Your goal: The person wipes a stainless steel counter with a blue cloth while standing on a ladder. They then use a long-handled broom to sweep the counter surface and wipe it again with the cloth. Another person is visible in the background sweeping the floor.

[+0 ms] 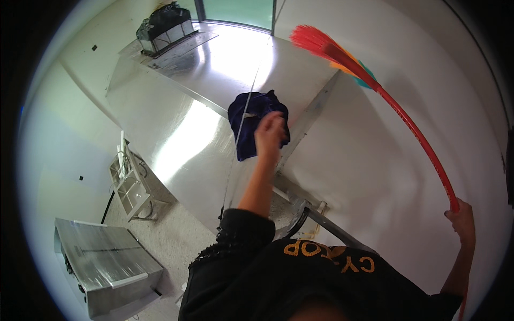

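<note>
My left hand (271,130) is over a crumpled dark blue cloth (249,134) on a shiny metal surface (188,120). Its fingers are curled and blurred, so whether they grip the cloth or only lie over it does not show. A thin pale cord runs across the cloth. At the far right, my right hand (461,216) is closed around the red handle of a broom (417,136). The broom's red, orange and green bristles are raised at the top, close to the white wall.
A folding ladder (329,226) stands by my body. At the top left is a metal-sided box with a black cover (168,30). Lower left are a pale metal frame stand (134,192) and a plastic-wrapped metal cabinet (116,252). A white wall (361,172) rises on the right.
</note>
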{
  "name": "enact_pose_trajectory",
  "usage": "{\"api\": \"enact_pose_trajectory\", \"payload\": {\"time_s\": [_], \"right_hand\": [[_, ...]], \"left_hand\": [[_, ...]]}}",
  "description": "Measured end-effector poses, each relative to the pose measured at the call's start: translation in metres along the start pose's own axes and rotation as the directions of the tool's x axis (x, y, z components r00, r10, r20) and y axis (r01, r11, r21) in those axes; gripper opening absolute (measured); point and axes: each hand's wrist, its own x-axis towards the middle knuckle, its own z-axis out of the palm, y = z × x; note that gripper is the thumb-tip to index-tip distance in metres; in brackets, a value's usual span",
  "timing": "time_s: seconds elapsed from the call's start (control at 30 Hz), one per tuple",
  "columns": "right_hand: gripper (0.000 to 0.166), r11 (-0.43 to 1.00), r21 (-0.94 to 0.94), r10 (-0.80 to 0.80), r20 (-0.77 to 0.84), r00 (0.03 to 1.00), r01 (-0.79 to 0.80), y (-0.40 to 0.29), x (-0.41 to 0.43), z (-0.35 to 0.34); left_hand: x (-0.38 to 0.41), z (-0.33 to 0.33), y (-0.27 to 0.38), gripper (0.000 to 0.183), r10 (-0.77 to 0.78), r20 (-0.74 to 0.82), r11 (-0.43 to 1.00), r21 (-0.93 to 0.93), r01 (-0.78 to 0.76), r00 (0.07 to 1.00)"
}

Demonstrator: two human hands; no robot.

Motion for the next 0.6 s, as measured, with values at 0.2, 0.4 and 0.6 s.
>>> {"api": "enact_pose_trajectory", "payload": {"time_s": [0.2, 0.4, 0.6], "right_hand": [[0.015, 0.986, 0.007, -0.166, 0.045, 0.985, 0.166, -0.043, -0.025, 0.014], [0.023, 0.743, -0.142, -0.663, -0.019, 0.748, 0.654, -0.076, -0.052, 0.070], [0.040, 0.497, 0.156, -0.795, 0.475, 0.377, 0.853, -0.142, -0.018, 0.115]], "left_hand": [[-0.086, 0.080, 0.003, 0.031, -0.275, 0.417, 0.930, -0.112, 0.349, 0.866], [-0.113, 0.102, 0.058, 0.033, 0.009, 0.474, 0.801, -0.530, 0.277, 0.881], [-0.135, 0.018, 0.083, 0.018, -0.163, 0.042, 0.732, -0.665, 0.149, 0.986]]}}
